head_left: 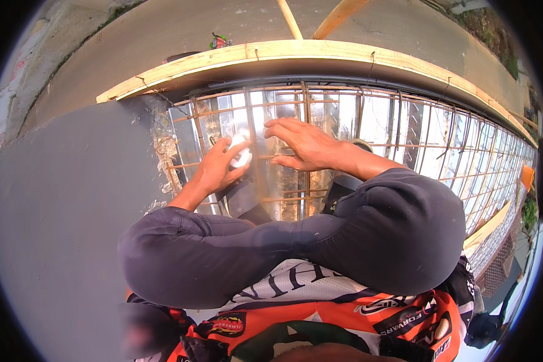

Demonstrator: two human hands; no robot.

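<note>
My left hand (211, 169) is curled around a small white rounded object (241, 158), its fingers and thumb on the near side. Glare washes the object out, so its exact kind does not show. Just to the right, my right hand (304, 146) hovers with fingers apart and nothing in it, its fingertips pointing toward the white object without touching it. Both hands are above a rusty rebar grid (306, 114) laid over shiny ribbed metal decking (235, 114).
A long wooden board (320, 49) edges the far side of the grid, with wooden braces (289, 21) beyond it. To the left lies a grey concrete slab (72, 199) with a rough broken edge. Bars and thin wires stick up at the right.
</note>
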